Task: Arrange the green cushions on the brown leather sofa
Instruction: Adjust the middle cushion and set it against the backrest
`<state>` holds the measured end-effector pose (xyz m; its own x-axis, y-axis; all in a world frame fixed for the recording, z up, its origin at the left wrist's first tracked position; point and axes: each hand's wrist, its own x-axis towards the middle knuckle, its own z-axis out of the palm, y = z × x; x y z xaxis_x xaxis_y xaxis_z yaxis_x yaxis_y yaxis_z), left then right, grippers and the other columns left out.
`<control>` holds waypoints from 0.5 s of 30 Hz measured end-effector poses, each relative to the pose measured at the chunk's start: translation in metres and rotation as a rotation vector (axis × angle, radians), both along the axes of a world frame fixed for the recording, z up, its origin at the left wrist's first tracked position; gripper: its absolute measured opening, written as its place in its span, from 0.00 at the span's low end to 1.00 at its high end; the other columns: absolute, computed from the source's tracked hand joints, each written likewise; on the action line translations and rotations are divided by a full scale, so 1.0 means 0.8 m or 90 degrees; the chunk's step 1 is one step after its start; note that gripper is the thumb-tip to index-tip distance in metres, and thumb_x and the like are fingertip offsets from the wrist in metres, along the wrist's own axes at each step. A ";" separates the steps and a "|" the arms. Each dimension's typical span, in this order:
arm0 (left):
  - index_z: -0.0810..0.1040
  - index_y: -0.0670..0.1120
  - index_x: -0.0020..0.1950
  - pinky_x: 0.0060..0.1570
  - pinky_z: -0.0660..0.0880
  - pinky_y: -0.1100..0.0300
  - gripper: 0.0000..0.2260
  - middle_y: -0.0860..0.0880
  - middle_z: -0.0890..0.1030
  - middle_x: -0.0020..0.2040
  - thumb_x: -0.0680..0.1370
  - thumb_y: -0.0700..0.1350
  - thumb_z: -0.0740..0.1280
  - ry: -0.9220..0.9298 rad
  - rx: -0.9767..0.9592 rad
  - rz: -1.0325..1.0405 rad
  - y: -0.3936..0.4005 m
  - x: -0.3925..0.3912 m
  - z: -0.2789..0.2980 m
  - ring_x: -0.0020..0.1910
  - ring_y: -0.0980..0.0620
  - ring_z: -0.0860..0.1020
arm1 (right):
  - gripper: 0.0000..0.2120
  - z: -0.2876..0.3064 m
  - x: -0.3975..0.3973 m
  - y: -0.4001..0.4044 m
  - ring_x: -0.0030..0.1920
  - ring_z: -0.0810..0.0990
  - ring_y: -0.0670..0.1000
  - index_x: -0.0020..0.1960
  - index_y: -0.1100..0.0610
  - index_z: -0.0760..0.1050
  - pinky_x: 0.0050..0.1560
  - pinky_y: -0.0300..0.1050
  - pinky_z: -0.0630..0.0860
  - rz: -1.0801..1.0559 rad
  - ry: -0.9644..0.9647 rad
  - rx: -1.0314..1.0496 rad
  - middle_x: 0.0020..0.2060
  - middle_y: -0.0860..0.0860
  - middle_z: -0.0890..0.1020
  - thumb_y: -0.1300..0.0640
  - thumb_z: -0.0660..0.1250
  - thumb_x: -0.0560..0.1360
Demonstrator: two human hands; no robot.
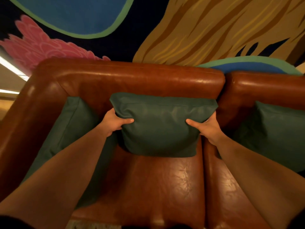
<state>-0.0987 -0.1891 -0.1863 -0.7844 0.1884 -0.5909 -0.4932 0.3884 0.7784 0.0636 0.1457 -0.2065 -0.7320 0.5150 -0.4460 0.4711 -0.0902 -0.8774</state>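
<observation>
Hands clamp the middle green cushion (160, 128) from both sides: the left hand (113, 123) grips its left edge, the right hand (207, 127) its right edge, thumbs pressed into the front face. Between the grips the cushion stands upright against the backrest of the brown leather sofa (132, 80), its lower edge touching the seat. Outside the left grip, a second green cushion (66, 128) leans on the armrest. Beyond the right grip, a third green cushion (274, 134) rests on the neighbouring seat.
</observation>
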 end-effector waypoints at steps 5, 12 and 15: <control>0.70 0.48 0.72 0.52 0.79 0.52 0.41 0.51 0.77 0.65 0.64 0.48 0.84 0.009 -0.075 -0.060 -0.014 -0.002 0.000 0.62 0.48 0.76 | 0.62 0.025 0.001 -0.010 0.74 0.71 0.55 0.81 0.41 0.50 0.68 0.65 0.71 0.000 -0.131 0.028 0.73 0.45 0.71 0.48 0.86 0.59; 0.64 0.38 0.78 0.68 0.71 0.55 0.36 0.44 0.76 0.72 0.77 0.54 0.72 0.075 -0.233 -0.150 -0.086 -0.014 0.035 0.70 0.47 0.74 | 0.80 0.048 0.006 -0.053 0.70 0.73 0.65 0.80 0.55 0.62 0.47 0.59 0.80 0.289 -0.545 -0.039 0.71 0.61 0.73 0.30 0.83 0.32; 0.81 0.42 0.64 0.60 0.68 0.64 0.17 0.46 0.85 0.54 0.77 0.47 0.70 0.296 -0.326 -0.143 -0.129 0.003 0.067 0.59 0.47 0.81 | 0.44 0.054 -0.015 -0.096 0.65 0.75 0.60 0.78 0.61 0.66 0.50 0.58 0.80 0.394 -0.612 -0.019 0.60 0.57 0.77 0.35 0.72 0.72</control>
<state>-0.0966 -0.2920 -0.1330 -0.9509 0.1636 -0.2629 -0.0210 0.8130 0.5818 0.0516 0.0693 -0.1632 -0.2052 0.1658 -0.9646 0.9173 0.3762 -0.1305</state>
